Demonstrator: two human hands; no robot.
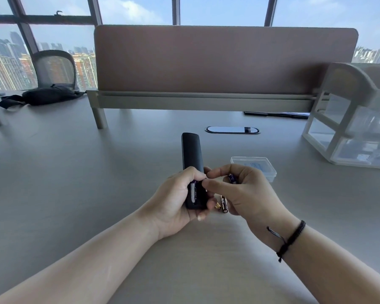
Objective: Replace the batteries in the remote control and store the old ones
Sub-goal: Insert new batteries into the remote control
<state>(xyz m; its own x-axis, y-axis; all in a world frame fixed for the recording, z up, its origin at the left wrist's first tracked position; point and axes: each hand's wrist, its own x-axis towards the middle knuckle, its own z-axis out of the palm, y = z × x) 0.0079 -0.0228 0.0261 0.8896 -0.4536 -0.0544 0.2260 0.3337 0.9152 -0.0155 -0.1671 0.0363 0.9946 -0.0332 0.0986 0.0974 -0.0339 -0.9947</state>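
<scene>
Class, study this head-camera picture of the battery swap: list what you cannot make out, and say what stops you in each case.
1. Remote control, head view: its lower end and much of the open battery bay are covered by the left hand.
2. Battery in the right hand: only its tip shows; fingers hide the rest.
3. Batteries on the desk: partly behind both hands; count unclear.
4. Clear plastic box: contents blurred.

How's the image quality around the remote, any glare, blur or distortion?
Head view: daylight from the windows behind, soft shadows; a bright glint on the battery seated in the remote; wide-angle bending at the edges; clear drawer unit slightly soft.
</scene>
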